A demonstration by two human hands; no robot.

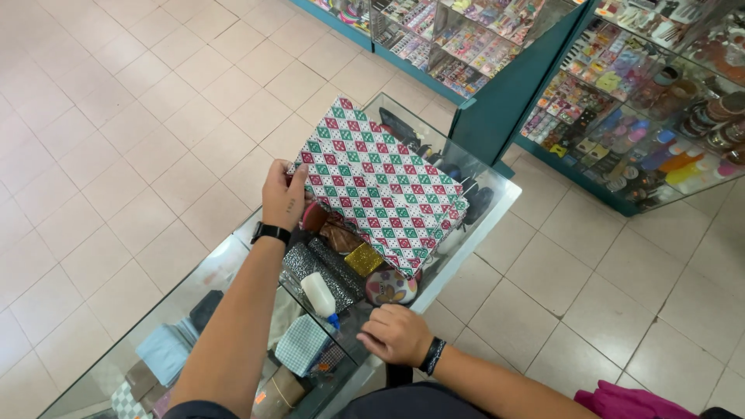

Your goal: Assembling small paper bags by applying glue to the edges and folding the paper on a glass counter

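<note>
— Wrapping paper (380, 182), the red-and-green diamond sheet, lay tilted on the glass counter (497, 203); the left hand (284, 195) pinched its near corner.

— And the right hand (396, 334)?

— Curled into a loose fist at the counter's edge, holding nothing visible. It looked like positioning; next would call for steadying the sheet over the small boxes (341, 252).

The patterned gift bag (380, 182) at the frame's centre covers much of the glass counter (497, 203) and the dark items beneath it. The left hand (284, 195) hides the bag's near corner; the right hand (396, 334) curls so its fingertips cannot be seen. Shelf goods (621, 85) at upper right are too small to identify, and a pink cloth (628, 403) is cut off at the bottom edge.
</note>
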